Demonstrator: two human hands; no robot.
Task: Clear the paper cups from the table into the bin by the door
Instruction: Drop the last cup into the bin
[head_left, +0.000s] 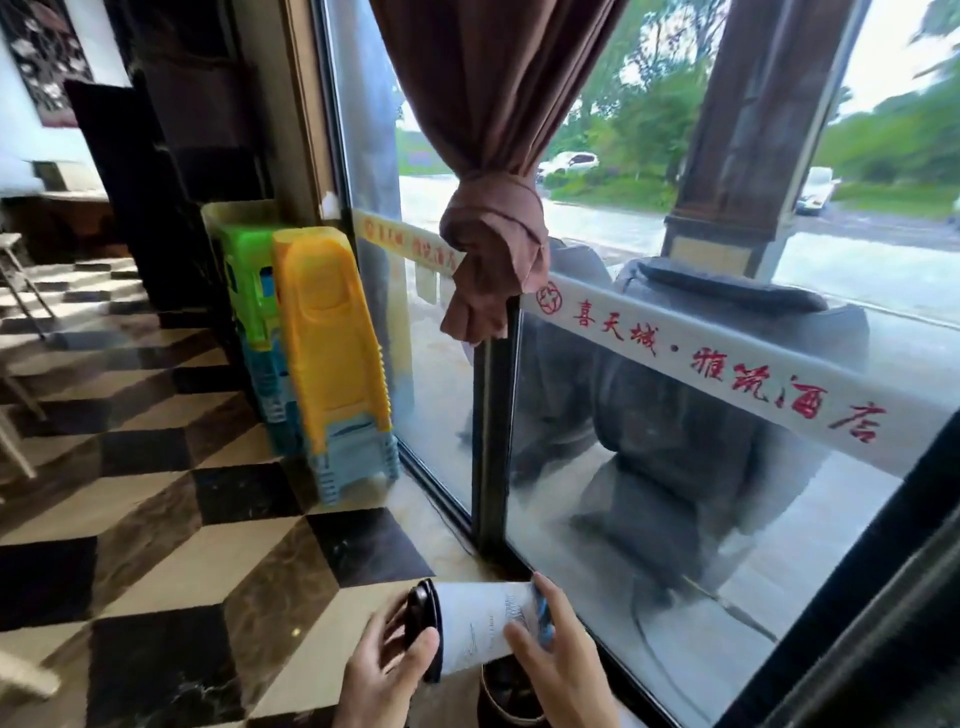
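Observation:
A white paper cup (475, 626) with a black lid (422, 618) lies sideways in the air at the bottom of the view, lid pointing left. My left hand (384, 670) has its fingers on the lid end. My right hand (558, 657) grips the cup's base end from the right. Directly under the cup, partly hidden by my hands, is the dark round rim of a bin (506, 699) standing on the floor by the glass.
A stack of yellow, green and blue plastic stools (322, 353) stands against the window frame to the left. A knotted brown curtain (493, 244) hangs over the glass wall (675, 493), which runs along the right. Patterned tile floor (182, 519) spreads left.

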